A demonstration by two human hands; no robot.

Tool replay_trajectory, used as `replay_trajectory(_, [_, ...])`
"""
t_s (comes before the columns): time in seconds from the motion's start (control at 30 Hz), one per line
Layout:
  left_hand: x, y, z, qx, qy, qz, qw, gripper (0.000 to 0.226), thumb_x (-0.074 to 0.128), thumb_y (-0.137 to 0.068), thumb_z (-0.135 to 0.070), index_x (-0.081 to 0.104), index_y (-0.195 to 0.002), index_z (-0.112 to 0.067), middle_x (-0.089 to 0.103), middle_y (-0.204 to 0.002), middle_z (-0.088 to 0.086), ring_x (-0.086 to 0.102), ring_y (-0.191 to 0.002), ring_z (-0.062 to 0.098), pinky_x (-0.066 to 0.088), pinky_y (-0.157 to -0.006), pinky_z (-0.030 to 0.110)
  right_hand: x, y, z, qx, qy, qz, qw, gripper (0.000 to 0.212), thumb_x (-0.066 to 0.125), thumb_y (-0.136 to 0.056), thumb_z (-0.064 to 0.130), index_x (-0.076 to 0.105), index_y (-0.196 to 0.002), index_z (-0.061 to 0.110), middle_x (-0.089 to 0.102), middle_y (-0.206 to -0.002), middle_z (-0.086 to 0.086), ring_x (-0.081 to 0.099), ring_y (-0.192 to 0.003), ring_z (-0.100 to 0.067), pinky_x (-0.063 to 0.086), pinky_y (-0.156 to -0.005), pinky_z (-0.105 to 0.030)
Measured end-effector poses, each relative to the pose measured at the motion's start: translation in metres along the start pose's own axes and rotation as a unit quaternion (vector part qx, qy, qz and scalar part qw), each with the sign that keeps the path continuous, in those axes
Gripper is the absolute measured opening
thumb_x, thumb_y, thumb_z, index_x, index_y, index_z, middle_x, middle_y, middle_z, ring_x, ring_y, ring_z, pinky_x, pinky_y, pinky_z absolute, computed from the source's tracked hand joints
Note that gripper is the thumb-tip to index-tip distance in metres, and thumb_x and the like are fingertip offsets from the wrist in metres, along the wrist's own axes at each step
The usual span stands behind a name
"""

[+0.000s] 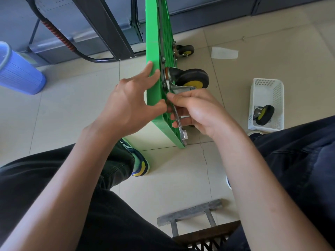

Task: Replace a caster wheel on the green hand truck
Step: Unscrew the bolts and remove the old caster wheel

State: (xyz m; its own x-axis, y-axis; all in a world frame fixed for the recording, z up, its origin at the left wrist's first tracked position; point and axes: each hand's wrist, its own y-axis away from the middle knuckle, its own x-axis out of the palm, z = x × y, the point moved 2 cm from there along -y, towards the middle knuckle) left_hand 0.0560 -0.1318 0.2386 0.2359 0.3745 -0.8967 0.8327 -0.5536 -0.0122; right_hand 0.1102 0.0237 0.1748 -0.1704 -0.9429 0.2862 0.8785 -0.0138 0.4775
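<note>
Here I see the green hand truck [154,91] standing on its edge on the floor [181,169], its underside facing right. My left hand [126,105] braces the deck's edge, grip spread. My right hand [197,109] has its grip pinching a wrench [178,120] beside the mounted caster wheel [192,78]. Another caster [263,115] lies in the white basket [266,84] near the floor's right edge.
</note>
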Motion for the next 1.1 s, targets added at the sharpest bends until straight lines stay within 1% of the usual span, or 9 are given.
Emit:
replay_trajectory(0.17, [0.000, 0.001, 0.000, -0.005, 0.005, 0.000, 1.000, 0.085, 0.049, -0.072, -0.060, 0.049, -0.149, -0.024, 0.033, -0.161, -0.005, 0.056, -0.130, 0.022, 0.051, -0.101, 0.047, 0.005, -0.004, 0.006, -0.009, 0.031, -0.011, 0.999, 0.027, 0.069, -0.098, 0.017, 0.071, -0.103, -0.009, 0.068, -0.081, -0.015, 0.066, -0.057, -0.019, 0.056, -0.051, -0.029])
replay_trajectory(0.33, [-0.001, 0.002, -0.002, -0.009, 0.005, 0.004, 1.000, 0.083, 0.053, -0.073, -0.057, 0.049, -0.149, -0.024, 0.033, -0.161, -0.006, 0.058, -0.127, 0.023, 0.051, -0.101, 0.045, 0.002, -0.007, 0.000, -0.006, 0.040, -0.015, 0.999, 0.020, 0.069, -0.098, 0.017, 0.074, -0.100, -0.003, 0.069, -0.081, -0.012, 0.066, -0.059, -0.019, 0.056, -0.051, -0.031])
replay_trajectory(0.47, [-0.001, 0.002, -0.002, -0.015, -0.003, 0.007, 1.000, 0.078, 0.058, -0.077, -0.048, 0.048, -0.150, -0.024, 0.031, -0.162, -0.008, 0.060, -0.121, 0.026, 0.051, -0.100, 0.045, -0.004, -0.012, -0.010, -0.029, 0.104, -0.028, 0.994, 0.018, 0.067, -0.099, 0.018, 0.076, -0.109, 0.006, 0.073, -0.088, -0.007, 0.066, -0.066, -0.018, 0.059, -0.055, -0.033])
replay_trajectory(0.53, [-0.001, 0.002, -0.003, -0.017, -0.007, 0.009, 1.000, 0.078, 0.058, -0.077, -0.048, 0.047, -0.150, -0.025, 0.031, -0.162, -0.009, 0.060, -0.120, 0.027, 0.051, -0.100, 0.045, -0.004, -0.016, -0.017, -0.101, 0.198, -0.054, 0.974, 0.017, 0.065, -0.100, 0.017, 0.077, -0.110, 0.009, 0.073, -0.088, -0.001, 0.067, -0.071, -0.016, 0.058, -0.060, -0.033])
replay_trajectory(0.63, [-0.001, 0.002, -0.002, -0.022, -0.006, 0.010, 1.000, 0.078, 0.057, -0.077, -0.047, 0.047, -0.151, -0.027, 0.029, -0.163, -0.011, 0.060, -0.120, 0.026, 0.050, -0.100, 0.044, 0.001, -0.026, -0.033, -0.210, 0.346, -0.120, 0.906, 0.019, 0.060, -0.099, 0.017, 0.079, -0.100, 0.020, 0.075, -0.089, 0.006, 0.068, -0.081, -0.017, 0.054, -0.069, -0.034])
replay_trajectory(0.7, [-0.001, 0.002, -0.002, -0.025, -0.003, 0.010, 1.000, 0.077, 0.057, -0.076, -0.047, 0.047, -0.151, -0.028, 0.029, -0.163, -0.013, 0.058, -0.122, 0.026, 0.049, -0.101, 0.043, 0.002, -0.032, -0.039, -0.241, 0.375, -0.153, 0.882, 0.020, 0.059, -0.096, 0.013, 0.076, -0.096, 0.022, 0.075, -0.089, 0.007, 0.068, -0.082, -0.018, 0.057, -0.070, -0.036])
replay_trajectory(0.83, [-0.001, 0.002, -0.002, -0.016, 0.008, 0.007, 1.000, 0.075, 0.059, -0.077, -0.045, 0.049, -0.149, -0.026, 0.031, -0.162, -0.010, 0.060, -0.121, 0.026, 0.049, -0.102, 0.045, -0.002, -0.043, -0.040, -0.291, 0.427, -0.188, 0.835, 0.018, 0.064, -0.091, 0.006, 0.074, -0.091, 0.020, 0.075, -0.088, 0.003, 0.069, -0.080, -0.021, 0.054, -0.064, -0.036])
replay_trajectory(0.9, [-0.001, 0.002, -0.002, -0.011, 0.008, 0.005, 1.000, 0.075, 0.059, -0.077, -0.044, 0.050, -0.149, -0.025, 0.032, -0.162, -0.009, 0.060, -0.119, 0.026, 0.050, -0.101, 0.045, -0.003, -0.047, -0.041, -0.295, 0.445, -0.196, 0.823, 0.017, 0.066, -0.091, 0.007, 0.075, -0.094, 0.021, 0.076, -0.089, 0.005, 0.069, -0.081, -0.021, 0.055, -0.064, -0.037])
replay_trajectory(1.1, [-0.001, 0.001, -0.002, -0.013, 0.013, 0.010, 1.000, 0.076, 0.059, -0.077, -0.045, 0.048, -0.150, -0.025, 0.030, -0.163, -0.010, 0.058, -0.124, 0.023, 0.049, -0.103, 0.043, -0.007, -0.049, -0.039, -0.301, 0.452, -0.175, 0.821, 0.020, 0.064, -0.095, 0.011, 0.076, -0.104, 0.024, 0.076, -0.098, 0.003, 0.070, -0.090, -0.023, 0.057, -0.068, -0.040])
